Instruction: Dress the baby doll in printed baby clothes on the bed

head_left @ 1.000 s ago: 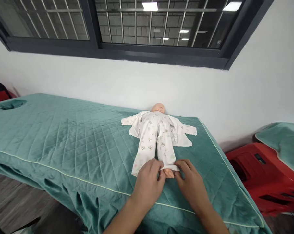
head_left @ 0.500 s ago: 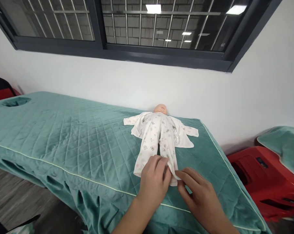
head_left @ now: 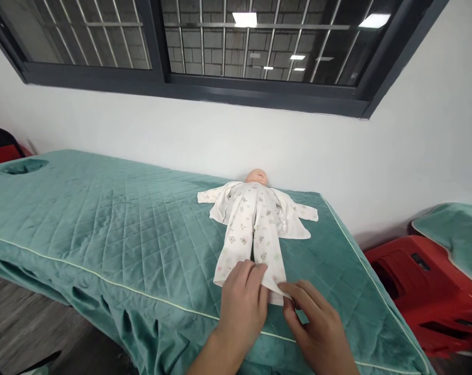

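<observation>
A baby doll (head_left: 257,176) lies on its back on the green quilted bed, its head toward the wall. It is dressed in white printed pants (head_left: 241,229) and a matching long-sleeved top (head_left: 294,219) whose front panels are spread to both sides. My left hand (head_left: 244,299) is closed on the inner side of the pant leg cuff nearer the right. At the outer corner of that same cuff, my right hand (head_left: 312,317) pinches the fabric between thumb and fingers. The cloth is drawn taut between both hands. The doll's feet are hidden.
The green bed cover (head_left: 134,224) has a round hole (head_left: 25,166) at the far left. A barred window (head_left: 259,52) is set in the white wall behind. At the right stands a red plastic stool (head_left: 419,281) with a green cushion (head_left: 455,234) on top.
Both hands have shifted slightly downward, stretching the cuff edge straighter between them. The pant leg lies flatter and a little longer toward me. The camera has tilted slightly.
</observation>
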Demonstrator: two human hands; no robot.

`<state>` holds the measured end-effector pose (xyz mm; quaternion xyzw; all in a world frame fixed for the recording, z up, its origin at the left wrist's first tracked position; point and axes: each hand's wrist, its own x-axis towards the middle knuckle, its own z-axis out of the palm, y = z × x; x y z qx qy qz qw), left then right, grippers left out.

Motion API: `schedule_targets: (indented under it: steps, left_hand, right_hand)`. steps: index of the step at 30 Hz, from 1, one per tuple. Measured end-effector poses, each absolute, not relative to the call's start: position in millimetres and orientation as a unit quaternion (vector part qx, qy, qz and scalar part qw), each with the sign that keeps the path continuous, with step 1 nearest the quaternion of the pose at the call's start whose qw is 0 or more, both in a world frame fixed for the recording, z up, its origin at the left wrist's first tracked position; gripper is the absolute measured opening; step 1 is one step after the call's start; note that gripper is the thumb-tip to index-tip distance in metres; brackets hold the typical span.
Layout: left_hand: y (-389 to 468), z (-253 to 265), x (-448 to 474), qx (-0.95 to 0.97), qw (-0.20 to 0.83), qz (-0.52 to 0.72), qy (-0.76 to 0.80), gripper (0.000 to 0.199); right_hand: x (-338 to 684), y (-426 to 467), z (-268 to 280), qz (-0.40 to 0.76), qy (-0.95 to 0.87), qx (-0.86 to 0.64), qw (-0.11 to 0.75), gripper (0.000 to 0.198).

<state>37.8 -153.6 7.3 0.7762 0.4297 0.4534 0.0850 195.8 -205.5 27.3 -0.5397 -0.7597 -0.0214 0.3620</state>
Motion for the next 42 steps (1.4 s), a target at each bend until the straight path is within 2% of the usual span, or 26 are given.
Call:
schedule_targets:
  steps: [3, 6, 9, 13, 18, 22, 26, 33, 42]
  left_hand:
    - [-160, -6, 22, 0.813, 0.049, 0.428, 0.393, 0.028]
    - [-163, -12, 6, 0.849, 0.028, 0.405, 0.338, 0.029]
    - [-151, -13, -11, 0.845, 0.053, 0.426, 0.32, 0.029]
    - [-99, -20, -29, 0.762, 0.093, 0.471, 0.435, 0.027]
    - [-28, -38, -34, 0.761, 0.051, 0.357, 0.539, 0.035]
    - [-13, -41, -29, 0.834, -0.003, 0.261, 0.487, 0.037]
    - [-8, -35, -24, 0.891, -0.035, 0.209, 0.401, 0.036]
    - [17, -27, -8, 0.931, 0.023, 0.216, 0.295, 0.025]
    - [28, -20, 16, 0.915, 0.085, 0.225, 0.323, 0.021]
  right_hand:
    - [204, -209, 15, 0.031, -0.777, -0.542, 0.32, 0.018]
    - [217, -208, 12, 0.14, -0.788, -0.538, 0.266, 0.018]
    - [237, -194, 15, 0.216, -0.75, -0.561, 0.275, 0.02]
    - [257, -142, 15, 0.158, -0.696, -0.626, 0.315, 0.022]
    - [245, -66, 0, 0.028, -0.712, -0.65, 0.265, 0.022]
    - [233, -45, -12, 0.002, -0.732, -0.655, 0.188, 0.022]
    - [235, -48, -16, -0.002, -0.738, -0.655, 0.163, 0.025]
    - [235, -50, -12, 0.034, -0.727, -0.663, 0.177, 0.03]
    - [238, -46, -15, 0.001, -0.699, -0.701, 0.142, 0.033]
